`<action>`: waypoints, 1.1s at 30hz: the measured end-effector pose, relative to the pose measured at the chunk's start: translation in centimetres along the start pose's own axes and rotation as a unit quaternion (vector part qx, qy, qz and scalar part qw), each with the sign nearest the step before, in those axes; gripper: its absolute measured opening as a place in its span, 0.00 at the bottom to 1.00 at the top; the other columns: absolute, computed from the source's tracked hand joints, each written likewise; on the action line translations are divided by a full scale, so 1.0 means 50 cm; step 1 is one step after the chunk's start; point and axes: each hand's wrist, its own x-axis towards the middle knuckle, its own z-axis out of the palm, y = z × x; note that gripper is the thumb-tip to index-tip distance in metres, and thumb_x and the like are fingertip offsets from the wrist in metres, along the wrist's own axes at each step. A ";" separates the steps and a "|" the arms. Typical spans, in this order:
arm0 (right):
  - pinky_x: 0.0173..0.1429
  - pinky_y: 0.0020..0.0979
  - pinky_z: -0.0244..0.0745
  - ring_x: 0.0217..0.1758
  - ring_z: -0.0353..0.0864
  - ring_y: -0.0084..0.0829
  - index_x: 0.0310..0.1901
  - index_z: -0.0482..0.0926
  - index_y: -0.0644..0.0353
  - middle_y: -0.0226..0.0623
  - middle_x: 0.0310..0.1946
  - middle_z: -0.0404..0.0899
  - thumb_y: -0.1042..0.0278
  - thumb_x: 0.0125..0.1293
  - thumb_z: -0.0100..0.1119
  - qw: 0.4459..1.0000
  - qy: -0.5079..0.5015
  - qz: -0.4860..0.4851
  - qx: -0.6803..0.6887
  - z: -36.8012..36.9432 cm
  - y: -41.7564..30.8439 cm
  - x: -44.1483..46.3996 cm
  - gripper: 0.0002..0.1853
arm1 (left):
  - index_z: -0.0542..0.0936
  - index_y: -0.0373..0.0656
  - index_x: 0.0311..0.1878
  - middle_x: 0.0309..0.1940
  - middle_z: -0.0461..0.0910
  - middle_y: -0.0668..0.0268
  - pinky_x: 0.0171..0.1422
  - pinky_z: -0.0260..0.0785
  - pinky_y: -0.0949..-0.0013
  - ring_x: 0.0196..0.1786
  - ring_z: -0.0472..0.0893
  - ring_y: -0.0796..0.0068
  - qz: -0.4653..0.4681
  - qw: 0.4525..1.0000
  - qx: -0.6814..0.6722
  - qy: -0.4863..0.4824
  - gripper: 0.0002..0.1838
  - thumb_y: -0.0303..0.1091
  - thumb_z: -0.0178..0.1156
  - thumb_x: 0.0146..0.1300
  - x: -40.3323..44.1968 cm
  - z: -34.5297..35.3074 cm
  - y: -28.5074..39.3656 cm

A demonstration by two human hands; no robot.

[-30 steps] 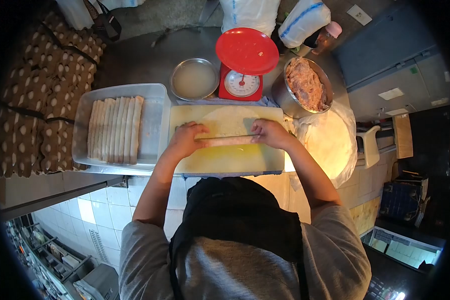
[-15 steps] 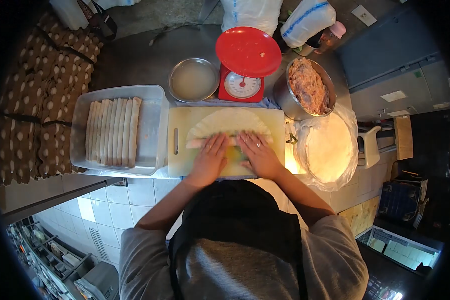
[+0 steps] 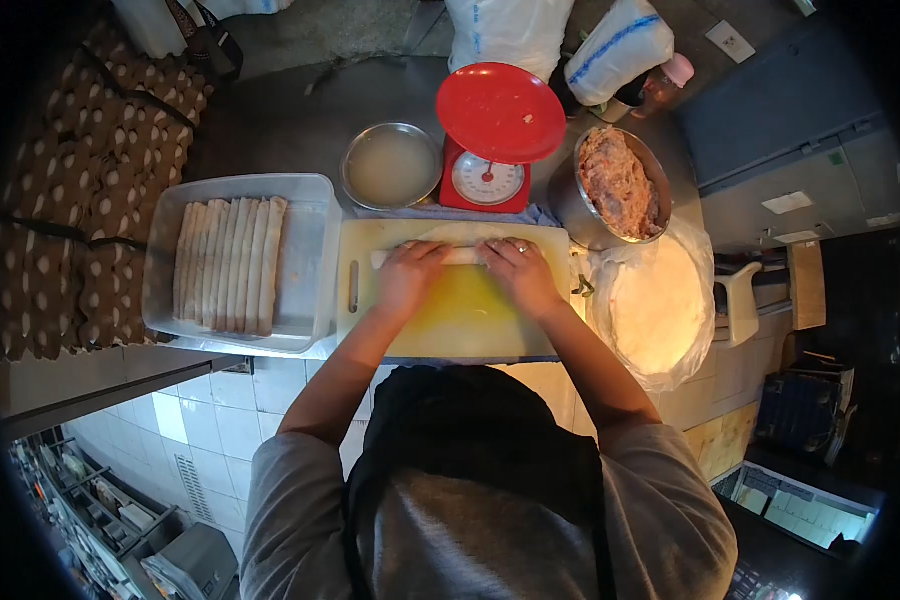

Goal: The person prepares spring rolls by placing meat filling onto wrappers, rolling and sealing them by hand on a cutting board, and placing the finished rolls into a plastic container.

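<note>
A long pale spring roll [image 3: 460, 256] lies crosswise near the far edge of the yellowish cutting board [image 3: 460, 325]. My left hand [image 3: 410, 275] has its fingers curled over the left part of the roll, with a short end poking out beyond them. Over the right part, my right hand [image 3: 520, 272] rests with bent fingers; a ring shows on it. A thin strip of wrapper [image 3: 460, 232] shows just beyond the roll. To the right, a stack of round wrappers [image 3: 658, 305] sits in clear plastic.
Left of the board, a plastic tub [image 3: 313, 265] holds a row of finished rolls [image 3: 228, 265]. Behind stand a metal bowl of cloudy liquid [image 3: 390, 168], a red scale [image 3: 488, 182] and a pot of minced filling [image 3: 620, 185]. Egg trays [image 3: 90, 200] are stacked far left.
Both hands have moved forward, away from my body, rolling the wrapper up. The half-round of flat wrapper seen before is now almost wholly wound into the roll.
</note>
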 end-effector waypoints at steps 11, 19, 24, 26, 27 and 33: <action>0.47 0.37 0.70 0.45 0.79 0.35 0.43 0.84 0.55 0.30 0.42 0.82 0.71 0.55 0.64 0.990 0.070 0.095 0.077 -0.026 0.071 -0.043 0.13 | 0.85 0.47 0.47 0.40 0.83 0.60 0.52 0.73 0.60 0.44 0.80 0.59 -0.086 0.993 -0.050 0.061 0.15 0.31 0.66 0.55 -0.066 -0.073 -0.070; 0.52 0.41 0.69 0.47 0.75 0.38 0.49 0.79 0.59 0.37 0.45 0.78 0.67 0.60 0.56 0.996 0.077 0.029 -0.045 0.024 0.042 0.048 0.15 | 0.81 0.44 0.51 0.47 0.79 0.59 0.54 0.70 0.56 0.48 0.78 0.57 -0.077 0.981 0.166 0.067 0.16 0.30 0.61 0.58 0.036 -0.030 -0.040; 0.57 0.39 0.67 0.51 0.73 0.36 0.54 0.76 0.60 0.37 0.46 0.74 0.66 0.59 0.55 0.998 0.008 -0.037 -0.042 0.026 -0.004 0.078 0.20 | 0.80 0.46 0.51 0.47 0.79 0.62 0.56 0.68 0.56 0.51 0.77 0.59 0.015 0.997 0.065 0.039 0.18 0.33 0.64 0.55 0.035 0.022 0.004; 0.57 0.38 0.66 0.52 0.73 0.36 0.53 0.76 0.60 0.36 0.45 0.74 0.65 0.60 0.54 0.998 -0.015 -0.036 -0.058 0.030 -0.001 0.084 0.19 | 0.81 0.46 0.51 0.46 0.79 0.64 0.55 0.68 0.56 0.50 0.76 0.60 -0.011 0.997 0.067 0.025 0.19 0.34 0.65 0.54 0.040 0.017 0.013; 0.57 0.38 0.66 0.52 0.73 0.36 0.53 0.76 0.60 0.36 0.44 0.74 0.65 0.60 0.54 0.997 -0.029 -0.039 -0.063 0.034 0.003 0.088 0.18 | 0.81 0.46 0.51 0.45 0.79 0.64 0.55 0.68 0.56 0.50 0.76 0.60 -0.014 0.997 0.078 0.012 0.20 0.35 0.66 0.53 0.045 0.016 0.012; 0.55 0.37 0.66 0.51 0.74 0.35 0.50 0.77 0.59 0.35 0.43 0.74 0.66 0.61 0.52 0.994 -0.057 -0.075 -0.059 0.044 0.005 0.057 0.16 | 0.80 0.49 0.52 0.43 0.79 0.67 0.55 0.68 0.57 0.50 0.76 0.63 -0.013 0.997 0.075 -0.032 0.21 0.37 0.67 0.52 0.006 0.004 0.000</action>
